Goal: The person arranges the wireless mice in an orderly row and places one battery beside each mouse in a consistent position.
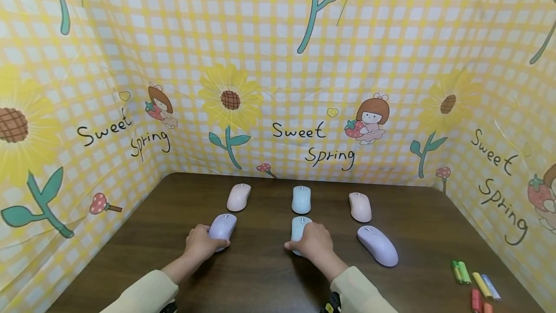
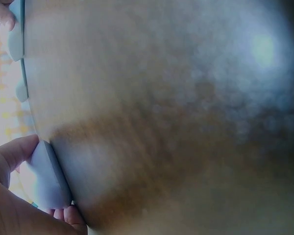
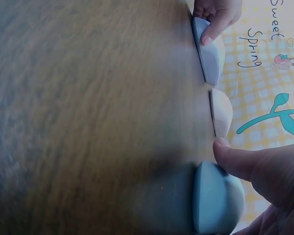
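My left hand (image 1: 200, 246) grips a lavender computer mouse (image 1: 223, 226) by its sides, thumb on the near right side and fingers on the left. In the left wrist view the mouse (image 2: 49, 178) sits between thumb and fingertips, its flat base facing the table. My right hand (image 1: 318, 242) holds a light blue mouse (image 1: 298, 228), its thumb along the left side; the palm hides part of the mouse's right side. Close behind these stand a pale pink mouse (image 1: 239, 197) and a second light blue mouse (image 1: 301, 200).
Another pale pink mouse (image 1: 360, 207) lies at the back right, with a second lavender mouse (image 1: 378, 246) turned slantwise in front of it. Several coloured battery-like cylinders (image 1: 480, 285) lie at the front right of the dark wooden table (image 1: 252, 279). Yellow checked cloth (image 1: 278, 81) encloses the back and sides.
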The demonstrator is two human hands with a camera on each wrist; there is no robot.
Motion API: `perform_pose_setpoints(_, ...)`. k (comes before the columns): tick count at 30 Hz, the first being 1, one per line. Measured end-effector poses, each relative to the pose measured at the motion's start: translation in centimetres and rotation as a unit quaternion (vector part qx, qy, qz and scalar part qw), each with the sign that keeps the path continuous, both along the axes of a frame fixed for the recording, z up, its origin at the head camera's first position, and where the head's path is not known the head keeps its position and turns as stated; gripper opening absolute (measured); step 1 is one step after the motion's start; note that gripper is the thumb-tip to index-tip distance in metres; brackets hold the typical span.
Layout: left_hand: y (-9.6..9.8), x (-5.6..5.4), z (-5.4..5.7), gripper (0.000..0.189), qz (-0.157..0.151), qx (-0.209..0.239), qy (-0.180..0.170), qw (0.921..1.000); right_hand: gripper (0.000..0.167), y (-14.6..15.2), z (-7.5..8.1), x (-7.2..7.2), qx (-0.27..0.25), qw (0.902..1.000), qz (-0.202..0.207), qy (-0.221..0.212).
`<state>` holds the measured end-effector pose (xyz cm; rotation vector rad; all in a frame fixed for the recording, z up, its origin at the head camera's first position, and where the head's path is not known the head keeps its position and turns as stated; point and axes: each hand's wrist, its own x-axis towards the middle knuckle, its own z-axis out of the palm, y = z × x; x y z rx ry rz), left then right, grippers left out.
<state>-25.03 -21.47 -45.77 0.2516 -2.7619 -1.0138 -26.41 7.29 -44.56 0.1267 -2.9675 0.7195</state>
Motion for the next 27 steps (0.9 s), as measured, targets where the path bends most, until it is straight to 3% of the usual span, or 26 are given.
perform_pose_setpoints(14, 0.0, -0.1, -0.1, 0.068, 0.001, -0.002, 0.0, 1.0, 0.054, 0.8, 1.0, 0.4, -0.001, 0.9994, 0.034, 0.005)
perform_pose_setpoints(27, 0.1, 0.1, 0.1, 0.068, 0.002, 0.005, -0.006, 1.0, 0.047, 2.9, 2.7, 0.7, 0.008, 0.9996, 0.024, -0.01)
